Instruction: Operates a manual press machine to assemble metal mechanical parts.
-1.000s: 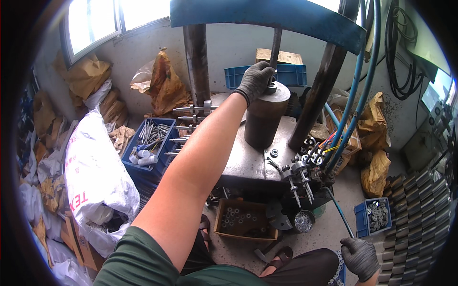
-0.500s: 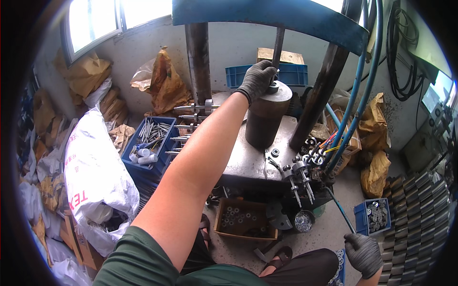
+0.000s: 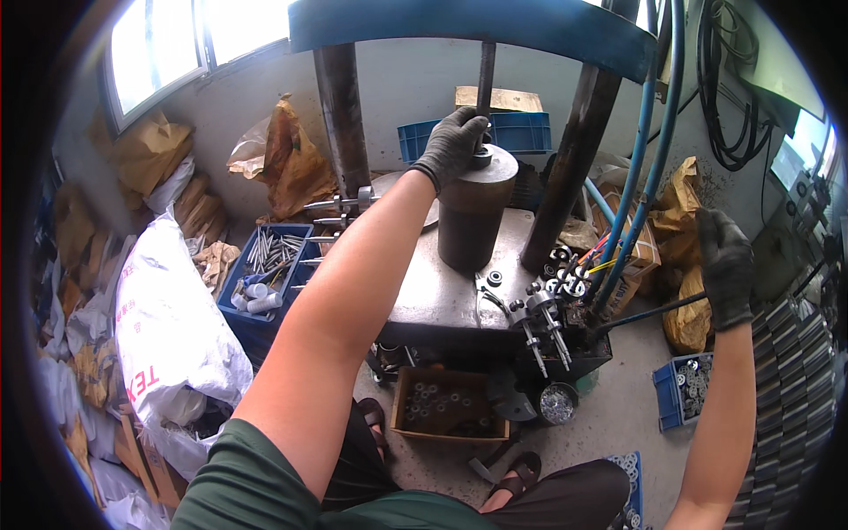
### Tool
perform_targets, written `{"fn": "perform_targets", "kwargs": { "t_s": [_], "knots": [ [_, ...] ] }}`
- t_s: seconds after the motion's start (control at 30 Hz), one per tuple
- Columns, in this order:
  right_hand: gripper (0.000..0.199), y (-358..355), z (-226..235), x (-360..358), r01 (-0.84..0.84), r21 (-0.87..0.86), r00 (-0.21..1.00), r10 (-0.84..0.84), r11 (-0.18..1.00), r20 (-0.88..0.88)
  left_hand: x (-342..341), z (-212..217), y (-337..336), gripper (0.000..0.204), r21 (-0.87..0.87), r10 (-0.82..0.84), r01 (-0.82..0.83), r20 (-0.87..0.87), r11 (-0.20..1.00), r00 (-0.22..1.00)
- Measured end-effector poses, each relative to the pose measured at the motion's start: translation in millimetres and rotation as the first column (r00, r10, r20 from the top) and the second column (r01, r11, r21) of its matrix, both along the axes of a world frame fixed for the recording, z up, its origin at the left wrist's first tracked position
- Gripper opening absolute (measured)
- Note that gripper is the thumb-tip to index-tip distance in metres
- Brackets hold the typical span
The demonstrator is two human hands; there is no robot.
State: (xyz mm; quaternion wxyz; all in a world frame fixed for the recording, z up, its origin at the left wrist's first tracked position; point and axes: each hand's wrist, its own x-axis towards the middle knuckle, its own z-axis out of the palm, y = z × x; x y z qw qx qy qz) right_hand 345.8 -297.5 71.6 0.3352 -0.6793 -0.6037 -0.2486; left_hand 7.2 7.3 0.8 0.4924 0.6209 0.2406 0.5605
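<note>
My left hand (image 3: 452, 146), in a dark grey glove, is closed around the lower part of an upright metal rod (image 3: 486, 78). The fingers partly hide this grip. Just below them, a dark ring (image 3: 480, 160) lies on top of a thick steel cylinder (image 3: 478, 223). This cylinder stands on the metal plate (image 3: 424, 291) of a press with a blue crossbeam (image 3: 477, 34). Over on the right, my gloved right hand (image 3: 727, 269) has its fingers stretched upward. A dark lever (image 3: 649, 312) reaches its palm side, where the contact is partly hidden.
Shafts with bearings (image 3: 543, 320) lie at the plate's front right corner, near blue hoses (image 3: 643, 168). A blue bin (image 3: 269, 265) of metal pins stands left. Below are a wooden box (image 3: 450, 428) of rings and a blue crate (image 3: 682, 393). Stacked dark metal parts (image 3: 791, 380) fill the right.
My right hand has risen from the lower right to beside the hoses, its fingers now straightened. The lever has swung up with it. My left hand stays at the rod; the view has shifted slightly.
</note>
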Motion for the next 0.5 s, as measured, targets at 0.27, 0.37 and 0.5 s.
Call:
{"fn": "perform_targets", "kwargs": {
  "t_s": [0.27,0.37,0.5],
  "knots": [
    [0.043,18.4,12.9,-0.5,0.248,-0.162,0.967,-0.254,0.955,-0.015,-2.4,3.8,-0.7,0.028,0.137,0.132,-0.115,-0.127,0.984,0.983],
    [0.038,16.8,8.1,8.9,0.246,-0.121,0.969,-0.246,0.962,0.017,1.9,2.3,-1.5,0.017,0.093,0.131,-0.123,-0.087,0.988,0.988],
    [0.027,13.1,7.6,3.3,0.313,-0.161,0.95,-0.303,0.936,0.081,1.6,-1.0,-35.7,0.024,0.185,0.221,-0.201,-0.095,0.962,0.971]
  ]
}}
